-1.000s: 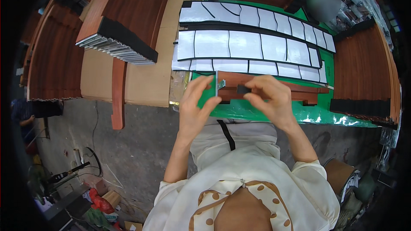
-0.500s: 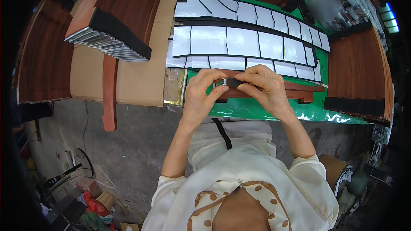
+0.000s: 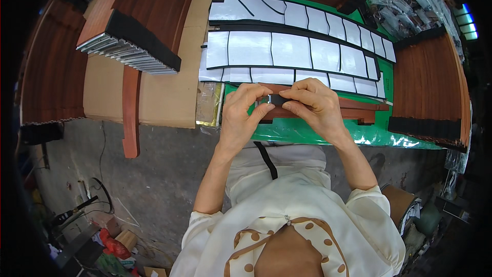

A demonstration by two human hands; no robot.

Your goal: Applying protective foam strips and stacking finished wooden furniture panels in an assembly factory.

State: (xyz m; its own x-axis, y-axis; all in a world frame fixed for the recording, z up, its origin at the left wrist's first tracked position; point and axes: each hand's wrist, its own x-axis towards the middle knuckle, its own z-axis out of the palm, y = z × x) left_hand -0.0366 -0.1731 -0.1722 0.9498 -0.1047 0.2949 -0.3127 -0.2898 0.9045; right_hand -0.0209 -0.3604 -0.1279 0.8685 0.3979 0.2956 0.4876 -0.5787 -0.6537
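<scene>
Both hands are raised close together over the near edge of the table, thumbs and fingertips pinched. Between them is a short black strip (image 3: pixel 278 99) with a shiny silvery edge at its left end. My left hand (image 3: pixel 240 109) pinches at the silvery end, its fingers closed. My right hand (image 3: pixel 319 106) grips the black part between thumb and fingers. Reddish-brown wood-grain pieces (image 3: pixel 353 107) lie just behind and under the hands. Farther back are white sheets (image 3: pixel 287 48) edged and crossed with thin black strips.
A stack of brown wood-grain panels (image 3: pixel 148 15) with black ends stands at the left on cardboard (image 3: pixel 110 95). Another stack (image 3: pixel 430 77) stands at the right on the green table cover (image 3: pixel 318 132). One brown piece (image 3: pixel 131 118) juts over the table's near edge.
My right hand has shifted very slightly left. Less of the silvery edge shows between the hands. A blurred shape at the upper right is gone.
</scene>
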